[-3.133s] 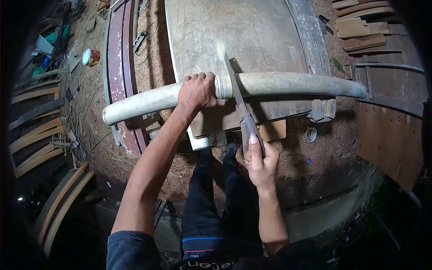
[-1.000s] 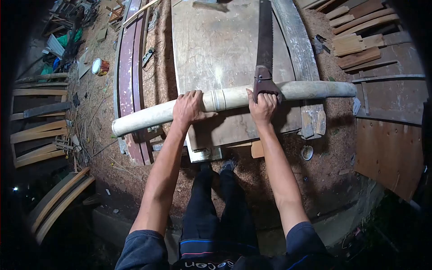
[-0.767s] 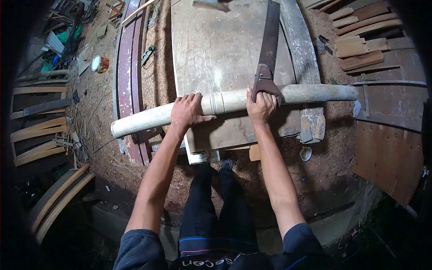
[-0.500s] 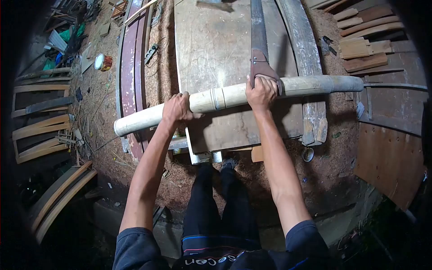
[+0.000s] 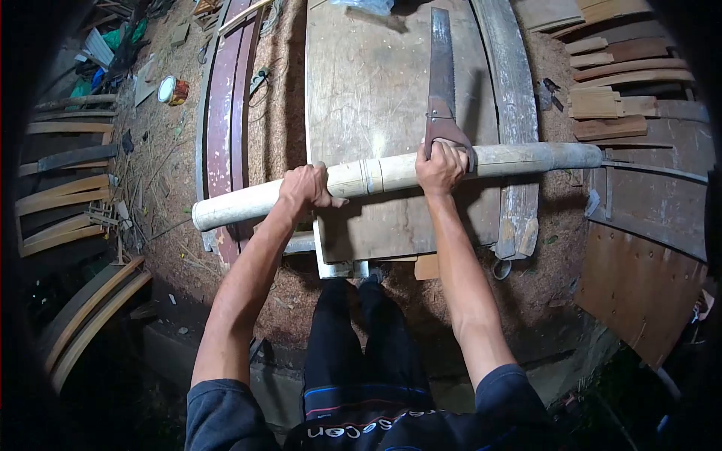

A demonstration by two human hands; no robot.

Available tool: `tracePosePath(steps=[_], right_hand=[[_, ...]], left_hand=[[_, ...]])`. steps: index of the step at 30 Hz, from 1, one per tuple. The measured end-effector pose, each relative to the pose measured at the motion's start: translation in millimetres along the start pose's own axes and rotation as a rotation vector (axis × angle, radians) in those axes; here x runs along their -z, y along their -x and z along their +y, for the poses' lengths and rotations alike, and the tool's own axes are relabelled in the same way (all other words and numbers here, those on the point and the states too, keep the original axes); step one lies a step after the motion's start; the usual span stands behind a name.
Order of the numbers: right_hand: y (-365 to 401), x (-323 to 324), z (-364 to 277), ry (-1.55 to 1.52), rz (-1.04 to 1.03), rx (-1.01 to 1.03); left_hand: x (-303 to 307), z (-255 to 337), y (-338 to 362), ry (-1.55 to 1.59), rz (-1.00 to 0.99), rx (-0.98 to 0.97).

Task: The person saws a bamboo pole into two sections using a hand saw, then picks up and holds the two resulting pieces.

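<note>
A long pale bamboo pole (image 5: 511,155) lies crosswise over the wooden board (image 5: 361,90), its left end sticking out beyond the board. My left hand (image 5: 304,186) is closed over the pole left of a dark-marked joint, with the thumb stretched out along its near side. On the right of that joint, my right hand (image 5: 442,167) has its fingers wrapped round the brown handle of a hand saw (image 5: 442,83) and rests against the pole. The saw blade points away from me over the board, its teeth facing right.
Long painted beams flank the board, a maroon one (image 5: 226,105) on the left and a weathered one (image 5: 515,98) on the right. A paint can (image 5: 173,91) stands at the left. Wood pieces (image 5: 613,128) and a brown panel (image 5: 639,278) lie right.
The saw's whole blade, with its tip, now shows. The pole and both hands sit slightly lower in view, and the surroundings have shifted a little. Both hands keep their hold.
</note>
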State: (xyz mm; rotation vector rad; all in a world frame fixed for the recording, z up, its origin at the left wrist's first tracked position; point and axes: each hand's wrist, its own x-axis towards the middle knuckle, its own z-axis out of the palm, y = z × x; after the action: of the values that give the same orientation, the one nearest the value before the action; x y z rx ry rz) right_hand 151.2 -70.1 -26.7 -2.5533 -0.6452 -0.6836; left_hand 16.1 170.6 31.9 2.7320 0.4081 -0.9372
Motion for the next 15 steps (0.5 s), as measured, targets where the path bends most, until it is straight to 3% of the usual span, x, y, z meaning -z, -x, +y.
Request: tracePosePath(steps=[3, 6, 15], right_hand=[[-10, -5, 1, -0.006, -0.001, 0.011], [-13, -15, -3, -0.035, -0.009, 0.016], [-31, -36, 5, -0.107, -0.018, 0.046]], left_hand=[[15, 6, 7, 0.023, -0.120, 0.046], [10, 18, 30, 0.099, -0.018, 0.155], [26, 19, 21, 0.130, -0.034, 0.245]])
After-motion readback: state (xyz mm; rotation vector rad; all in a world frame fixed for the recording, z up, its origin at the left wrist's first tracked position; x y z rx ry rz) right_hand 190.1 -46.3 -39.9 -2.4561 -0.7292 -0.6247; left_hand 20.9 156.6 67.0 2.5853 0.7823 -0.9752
